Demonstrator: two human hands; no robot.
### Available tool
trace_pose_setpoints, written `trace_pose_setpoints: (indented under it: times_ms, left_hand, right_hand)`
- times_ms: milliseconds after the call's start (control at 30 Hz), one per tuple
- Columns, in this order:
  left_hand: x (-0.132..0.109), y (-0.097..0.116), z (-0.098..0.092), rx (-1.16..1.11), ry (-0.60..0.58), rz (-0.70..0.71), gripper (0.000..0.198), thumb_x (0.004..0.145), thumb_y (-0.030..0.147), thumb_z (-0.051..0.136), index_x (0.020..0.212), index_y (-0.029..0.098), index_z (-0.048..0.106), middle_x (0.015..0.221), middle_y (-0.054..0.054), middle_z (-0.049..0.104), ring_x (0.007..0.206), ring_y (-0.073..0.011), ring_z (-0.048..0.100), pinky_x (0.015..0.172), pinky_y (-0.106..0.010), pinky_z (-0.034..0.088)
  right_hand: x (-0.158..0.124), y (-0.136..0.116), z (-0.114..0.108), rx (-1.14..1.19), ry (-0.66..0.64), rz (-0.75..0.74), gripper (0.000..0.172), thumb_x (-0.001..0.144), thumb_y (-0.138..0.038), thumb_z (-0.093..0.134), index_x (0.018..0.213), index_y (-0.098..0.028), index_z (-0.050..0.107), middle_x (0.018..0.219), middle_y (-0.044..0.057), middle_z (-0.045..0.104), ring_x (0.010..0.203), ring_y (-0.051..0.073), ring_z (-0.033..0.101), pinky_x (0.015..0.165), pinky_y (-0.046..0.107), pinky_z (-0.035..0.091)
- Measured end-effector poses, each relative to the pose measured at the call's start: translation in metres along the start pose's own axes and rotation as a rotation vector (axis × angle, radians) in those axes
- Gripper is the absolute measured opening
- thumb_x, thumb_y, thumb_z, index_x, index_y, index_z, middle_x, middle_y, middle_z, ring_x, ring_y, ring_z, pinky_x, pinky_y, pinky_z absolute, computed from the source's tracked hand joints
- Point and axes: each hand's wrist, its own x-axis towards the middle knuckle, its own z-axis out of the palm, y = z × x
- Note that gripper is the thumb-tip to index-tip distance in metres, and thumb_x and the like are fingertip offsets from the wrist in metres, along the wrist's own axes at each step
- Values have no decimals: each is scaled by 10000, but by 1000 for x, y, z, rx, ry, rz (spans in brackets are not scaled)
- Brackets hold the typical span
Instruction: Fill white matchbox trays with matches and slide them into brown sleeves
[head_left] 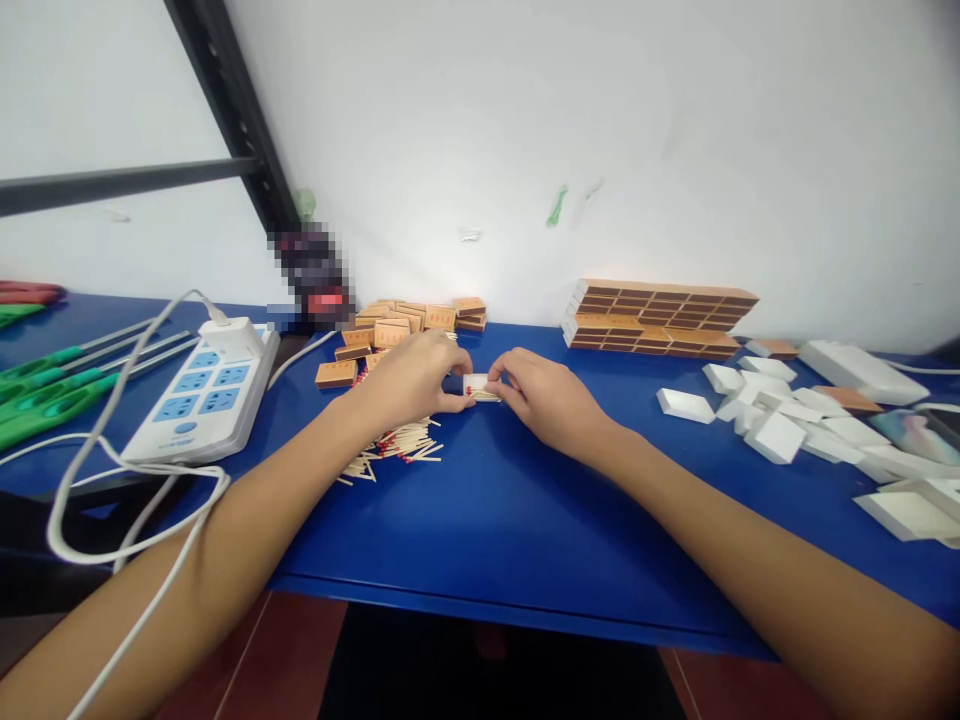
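A small white matchbox tray lies on the blue table between my hands, with a few matches in it. My left hand grips its left end between thumb and fingers. At its right end, my right hand pinches with thumb and forefinger at the matches; how many it holds is too small to tell. Loose red-tipped matches are heaped below and partly behind my left hand. Just beyond that hand is a pile of orange-brown matchboxes.
Stacked matchboxes stand by the wall at the back right. Many white empty trays lie scattered on the right, near a white box. On the left are a power strip, a looping white cable and green-handled tools.
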Motion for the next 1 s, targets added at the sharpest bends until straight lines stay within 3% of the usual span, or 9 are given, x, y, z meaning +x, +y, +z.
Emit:
trace_pose_setpoints:
  times_ms: [167,267,433,767,1000]
  left_hand:
    - [1,-2,-1,28,-2,10,211,862,332,830,994,181,765,987,-76,760,1021,-283,659,858,-374,476]
    - [2,-4,-2,30,-3,-13,181,849,276,822,984,171,761,1005,-91,768,1034,-289,666,871,-381,484]
    - [1,-3,-2,17,15,-33,159,847,281,828,943,175,759,967,-86,767,1005,-284,671,853,-379,488]
    - [1,-5,1,45,-9,-27,212,877,357,819,973,175,769,966,-83,757,984,-278,659,797,-363,463]
    - [0,-3,-1,42,-11,-25,219,856,360,836,966,182,769,971,-85,754,983,-281,651,797,-363,463]
  right_hand:
    - [-9,-17,5,151,99,-146,95,1032,-230,592,1016,-190,677,859,6,606,692,141,492,697,285,359]
    - [-17,-40,12,227,17,-228,64,995,-242,650,993,-192,690,809,-13,591,677,133,495,706,283,378]
    - [-26,-64,18,236,-179,-198,113,985,-287,697,1041,-188,687,853,-2,618,682,133,507,682,288,386]
    - [-25,-59,4,226,-362,-137,109,1068,-236,603,985,-182,647,1012,50,695,884,183,618,794,329,446]
    - [-29,-61,1,301,-326,-177,119,1069,-266,608,980,-201,651,951,27,681,820,167,591,725,306,428]
